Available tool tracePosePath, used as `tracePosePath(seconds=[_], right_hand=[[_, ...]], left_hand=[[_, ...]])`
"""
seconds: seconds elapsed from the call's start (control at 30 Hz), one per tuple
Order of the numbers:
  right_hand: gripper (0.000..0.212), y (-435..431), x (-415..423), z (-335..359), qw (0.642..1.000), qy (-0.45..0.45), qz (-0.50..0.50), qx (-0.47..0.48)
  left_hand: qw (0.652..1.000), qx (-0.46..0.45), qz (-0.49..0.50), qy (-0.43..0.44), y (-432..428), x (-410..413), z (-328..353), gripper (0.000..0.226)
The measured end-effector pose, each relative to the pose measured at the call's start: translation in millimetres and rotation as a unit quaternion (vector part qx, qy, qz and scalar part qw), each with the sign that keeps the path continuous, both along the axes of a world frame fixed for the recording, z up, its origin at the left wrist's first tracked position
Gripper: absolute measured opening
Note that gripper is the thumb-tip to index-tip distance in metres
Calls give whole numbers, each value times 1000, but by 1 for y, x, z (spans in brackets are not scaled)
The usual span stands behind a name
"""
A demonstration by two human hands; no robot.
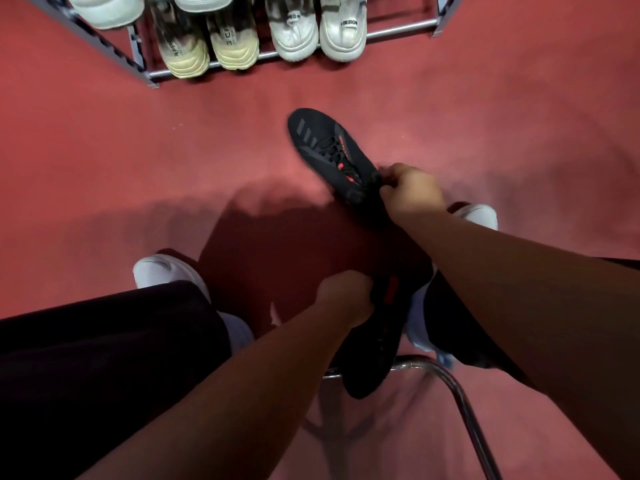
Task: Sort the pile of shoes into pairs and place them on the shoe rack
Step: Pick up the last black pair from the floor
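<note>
Red carpet floor (104, 161), shoe rack (138, 60) at top holding beige pair (207, 46) and white pair (318, 32). Right hand (412, 192) clamped on heel of black shoe (329, 147), toe toward rack. Left hand (346, 299) grips second black shoe (377, 341), farther from rack, over chrome chair frame (460, 393).

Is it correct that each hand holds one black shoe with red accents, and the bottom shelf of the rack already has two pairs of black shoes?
Not quite. In the head view the left hand and right hand each hold a black shoe, but the pairs on the rack are light: one beige pair, one white pair.
</note>
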State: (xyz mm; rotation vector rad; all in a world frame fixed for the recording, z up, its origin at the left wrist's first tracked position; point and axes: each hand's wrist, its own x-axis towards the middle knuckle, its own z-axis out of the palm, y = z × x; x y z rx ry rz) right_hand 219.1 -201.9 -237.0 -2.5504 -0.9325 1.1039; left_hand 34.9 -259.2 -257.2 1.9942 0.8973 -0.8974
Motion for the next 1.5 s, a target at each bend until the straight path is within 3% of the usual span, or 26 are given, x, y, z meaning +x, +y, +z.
tracePosePath(seconds=[0.23,0.4,0.47,0.53,0.6,0.7,0.77,0.83,0.9,0.97,1.07,1.17,1.27,1.37,1.5], right_hand=[[22,23,18,11,998,-39,-31,32],[27,25,19,3,998,-42,-39,-15],[36,26,15,-3,997,-42,-18,-56],[48,26,9,-7,997,-37,6,-72],[67,26,1,-11,995,-41,46,-79],[101,22,-12,-17,982,-80,129,-108],[117,20,-18,-23,975,-98,157,-124],[121,19,-22,-29,971,-117,170,-120],[112,19,-22,-33,970,-131,170,-114],[99,22,-21,-34,969,-135,171,-115],[89,28,-20,-35,968,-133,174,-122],[89,34,-20,-34,968,-124,171,-136],[89,38,-20,-33,969,-121,159,-144],[97,37,-18,-36,967,-125,172,-143],[125,33,-18,-39,970,-115,166,-138]], left_hand=[[974,72,215,-1,81,-19,1,40],[896,54,431,90,150,-68,-3,59],[896,121,411,119,158,-79,-3,62],[891,245,361,127,160,-87,5,71],[904,328,268,66,162,-92,0,75],[947,318,43,-18,168,-91,-12,77],[950,302,-66,-54,167,-79,-10,59],[947,283,-131,-82,163,-71,-10,53],[943,284,-152,-88,161,-70,-12,54],[935,307,-158,-86,161,-76,-16,52],[941,315,-125,-8,163,-87,-11,59],[970,232,-1,78,162,-103,-11,90],[964,183,132,138,148,-111,-9,111],[951,180,193,159,129,-106,-9,117],[938,169,262,148,113,-97,-10,127]])
